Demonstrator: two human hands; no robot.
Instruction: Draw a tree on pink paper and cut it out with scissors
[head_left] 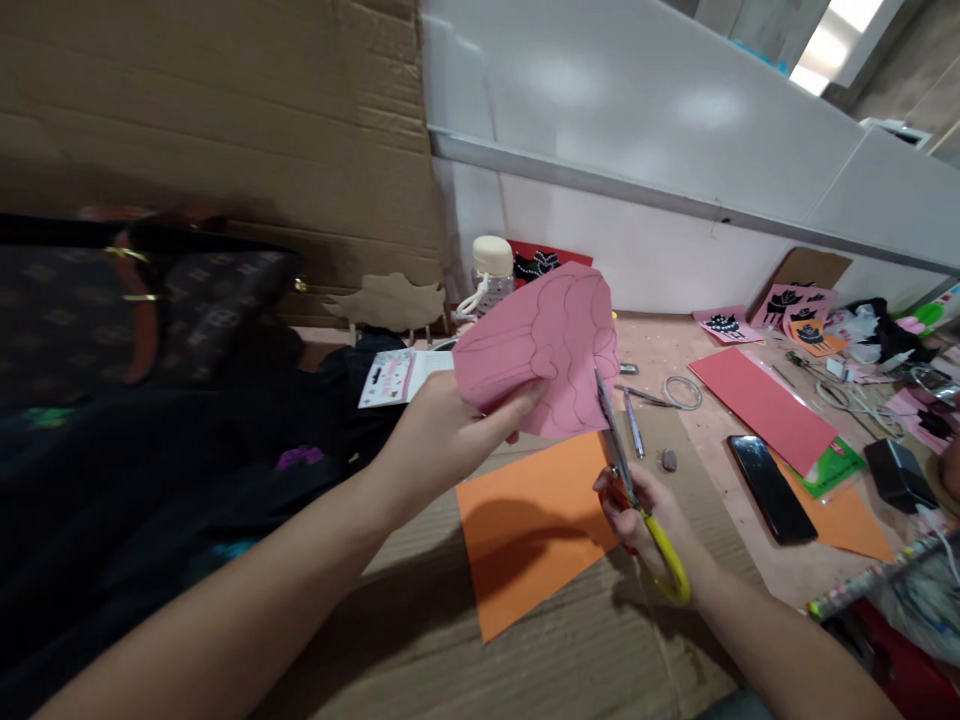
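Observation:
My left hand point(457, 425) pinches a sheet of pink paper point(555, 330) by its lower left part, thumb on top. Wavy pencil outlines run over the sheet, and its far right edge is cut in curves. In my right hand point(652, 510) is a pair of scissors point(616, 450) with a yellow handle. Their blades point up and meet the paper's right edge; part of them is hidden behind it. Below both hands an orange sheet point(532, 540) lies on brown cardboard point(405, 620).
A bottle with a cream lid point(493, 258) stands by the white partition point(600, 220). Right of my hands lie a pen point(634, 425), a phone point(771, 488), red paper point(765, 405) and a black box point(900, 476). A patterned bag point(67, 310) and dark cloth point(150, 480) fill the left.

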